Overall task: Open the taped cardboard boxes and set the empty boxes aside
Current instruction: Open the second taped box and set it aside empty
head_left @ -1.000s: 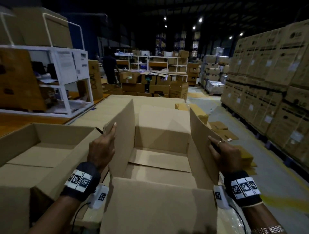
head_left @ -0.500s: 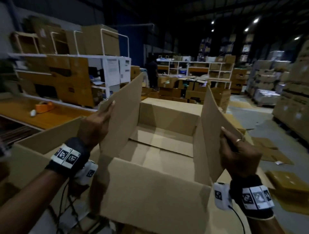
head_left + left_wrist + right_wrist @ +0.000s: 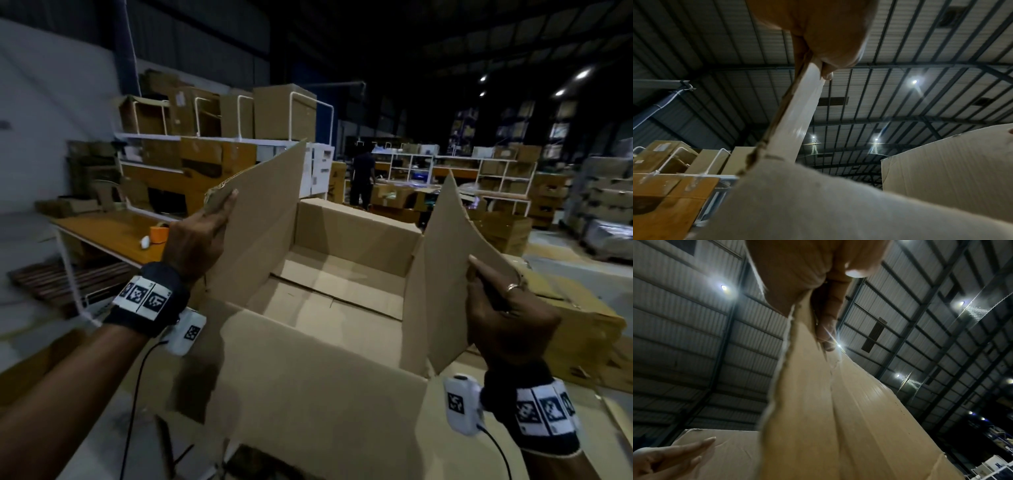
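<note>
Here the left hand (image 3: pixel 195 240) pinches the top edge of the left flap (image 3: pixel 253 219), fingers laid along its inner face and thumb behind. The right hand (image 3: pixel 507 315) grips the near corner of the right flap (image 3: pixel 442 260), its fingers curled behind the board. Between them hangs the open cardboard box (image 3: pixel 308 383), lifted by those two upright flaps, empty inside. So, by my judgement, this box is opened and is being carried aside; setting it down remains. Past its left side stands a wooden table (image 3: pixel 109 233) carrying an orange tape dispenser (image 3: pixel 159 233).
</note>
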`<state>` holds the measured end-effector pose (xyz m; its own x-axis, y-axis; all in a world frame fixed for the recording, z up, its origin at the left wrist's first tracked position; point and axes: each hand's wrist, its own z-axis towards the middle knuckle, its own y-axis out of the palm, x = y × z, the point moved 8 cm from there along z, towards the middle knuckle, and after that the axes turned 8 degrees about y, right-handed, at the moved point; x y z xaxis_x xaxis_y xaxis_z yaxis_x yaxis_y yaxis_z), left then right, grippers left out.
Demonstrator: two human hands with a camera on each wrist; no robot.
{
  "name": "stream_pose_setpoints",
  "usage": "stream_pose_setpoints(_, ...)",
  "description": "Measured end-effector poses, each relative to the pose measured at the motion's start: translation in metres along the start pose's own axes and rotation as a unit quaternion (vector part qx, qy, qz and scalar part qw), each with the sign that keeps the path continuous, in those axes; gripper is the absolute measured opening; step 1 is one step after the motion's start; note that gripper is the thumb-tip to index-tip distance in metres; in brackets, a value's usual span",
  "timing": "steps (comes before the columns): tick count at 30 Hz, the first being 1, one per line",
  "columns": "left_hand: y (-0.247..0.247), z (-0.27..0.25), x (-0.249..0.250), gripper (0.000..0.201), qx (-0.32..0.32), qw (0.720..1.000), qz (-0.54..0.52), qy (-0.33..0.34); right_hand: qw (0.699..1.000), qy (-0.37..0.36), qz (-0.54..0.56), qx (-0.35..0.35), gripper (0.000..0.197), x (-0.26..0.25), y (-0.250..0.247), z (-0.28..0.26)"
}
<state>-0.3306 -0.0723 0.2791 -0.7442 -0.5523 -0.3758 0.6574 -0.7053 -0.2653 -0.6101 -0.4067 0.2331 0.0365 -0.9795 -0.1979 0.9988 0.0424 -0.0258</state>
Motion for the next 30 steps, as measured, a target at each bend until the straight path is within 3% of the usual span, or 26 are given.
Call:
stream_pose_setpoints(11,0.002,-0.056,-0.176,0.036,0.044,0.998,0.022,-0.035,0.999,0.017,0.033,0.014,0.025,-0.103,0.142,-0.013)
stream_pose_setpoints(15,0.024,-0.072,-0.226,0.039,0.020,0.998,0.004,-0.060,1.000,0.003,0.026,0.000,0.024,-0.131,0.193,-0.014)
stream_pose_setpoints(24,0.116,-0.114,-0.291,0.042,-0.020,0.998,-0.038,-0.048,0.997,0.051,0.052,0.017,0.030,-0.127,0.275,-0.020)
stream_pose_setpoints(30,0.165,-0.147,-0.313,0.037,-0.034,0.997,-0.065,-0.035,0.998,0.056,0.017,-0.032,0.026,-0.130,0.331,-0.044)
